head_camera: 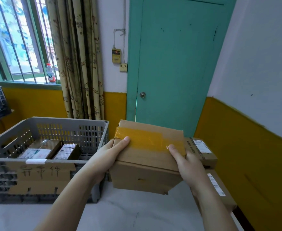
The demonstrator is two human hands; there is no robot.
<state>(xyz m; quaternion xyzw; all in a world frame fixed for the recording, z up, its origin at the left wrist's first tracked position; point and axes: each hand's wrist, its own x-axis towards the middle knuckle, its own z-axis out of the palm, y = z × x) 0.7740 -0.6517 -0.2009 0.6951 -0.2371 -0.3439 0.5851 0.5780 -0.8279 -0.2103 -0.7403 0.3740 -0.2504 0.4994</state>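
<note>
Both hands lift a taped cardboard box (pixel 146 157) above the table (pixel 120 214): left hand (pixel 103 159) & right hand (pixel 186 165) clasp opposite ends, thumbs on top, prob. for balance. Grey crate (pixel 67 125) w/ labelled parcels (pixel 52 150) sits just left, a likely destination.

A grey crate (pixel 67 121) stands at the far left corner of the desk (pixel 128 214), with two labelled parcels (pixel 42 148) (pixel 67 151) side by side inside and a hand-lettered cardboard sign (pixel 42 175) on its near wall. Two flat labelled cartons (pixel 201 152) (pixel 220 189) lie along the desk's right edge. Beyond, a water bottle (pixel 50 73) stands on the windowsill beside a curtain (pixel 77 55).
</note>
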